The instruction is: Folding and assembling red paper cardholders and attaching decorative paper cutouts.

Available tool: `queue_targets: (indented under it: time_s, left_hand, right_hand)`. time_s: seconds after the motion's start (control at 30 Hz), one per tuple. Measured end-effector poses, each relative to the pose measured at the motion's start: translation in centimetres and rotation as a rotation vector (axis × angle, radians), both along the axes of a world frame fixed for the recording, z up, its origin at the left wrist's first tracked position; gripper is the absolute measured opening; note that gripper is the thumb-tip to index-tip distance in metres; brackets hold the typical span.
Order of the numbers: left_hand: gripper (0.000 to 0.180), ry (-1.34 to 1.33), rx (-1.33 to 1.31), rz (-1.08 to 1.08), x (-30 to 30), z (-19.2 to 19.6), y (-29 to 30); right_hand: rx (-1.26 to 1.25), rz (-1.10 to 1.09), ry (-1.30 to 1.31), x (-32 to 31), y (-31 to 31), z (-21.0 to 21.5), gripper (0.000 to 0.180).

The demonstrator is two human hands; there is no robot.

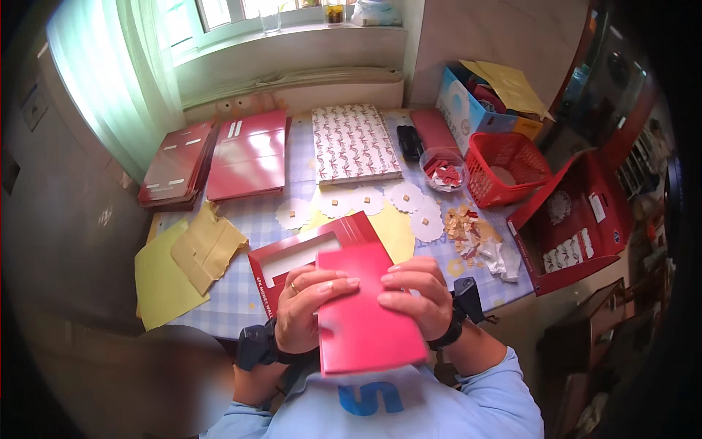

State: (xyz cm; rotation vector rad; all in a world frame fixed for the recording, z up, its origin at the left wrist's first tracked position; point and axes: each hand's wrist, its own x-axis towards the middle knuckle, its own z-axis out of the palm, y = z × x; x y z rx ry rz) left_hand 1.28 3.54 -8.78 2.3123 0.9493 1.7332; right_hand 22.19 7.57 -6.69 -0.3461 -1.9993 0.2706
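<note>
A bright pink, flat rectangular card or folder (371, 329) is held up close to my body. My left hand (306, 301) grips its left edge, the fingers lying over the front face. On the opposite edge my right hand (420, 294) has its fingertips pressed on the same face. Both thumbs are hidden. Behind the pink piece lies a dark red box panel (358, 228) with a cut-out window, partly covered by it and by my left hand. Several white scalloped paper rounds (368, 199), each with a small tan square, lie beyond.
Red flat box stacks (248, 157) stand far left, a patterned white stack (355, 143) at centre back. Yellow sheets (164, 274) and torn cardboard (208, 249) lie left. To the right are a red basket (508, 172), a clear tub (444, 172), scraps (468, 234) and an open red box (578, 227).
</note>
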Motion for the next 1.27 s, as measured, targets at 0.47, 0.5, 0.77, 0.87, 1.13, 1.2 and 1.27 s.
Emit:
queue_targets:
  time_s: [0.47,0.5,0.77,0.87,1.13,1.2,1.27]
  left_hand:
    - [0.034,-0.323,-0.819,-0.197,0.1,1.2,-2.0]
    - [0.032,-0.352,-0.870,-0.117,-0.1,1.1,-1.8]
    - [0.027,-0.442,-0.843,-0.004,-0.2,0.0,2.0]
    - [0.027,-0.477,-0.870,-0.047,-0.1,-1.2,2.1]
    - [0.027,-0.452,-0.834,-0.028,-0.2,-1.5,2.4]
    - [0.028,-0.380,-0.837,-0.027,-0.2,-1.2,2.1]
    - [0.028,-0.355,-0.868,-0.029,0.0,-0.7,1.9]
  right_hand:
    - [-1.496,0.482,-0.012,0.9,1.1,-1.0,0.030]
    - [-1.443,0.350,-0.071,1.5,2.0,-0.5,0.026]
    - [-0.592,-0.630,-0.623,7.7,11.0,-1.6,0.053]
    - [-0.576,-0.638,-0.767,7.5,11.6,-3.0,0.059]
    - [-0.775,-0.568,-0.544,6.9,10.6,-2.8,0.039]
    - [-0.952,-0.362,-0.349,7.1,10.1,-2.7,0.033]
    - [-1.114,-0.150,-0.147,7.3,9.8,-2.7,0.026]
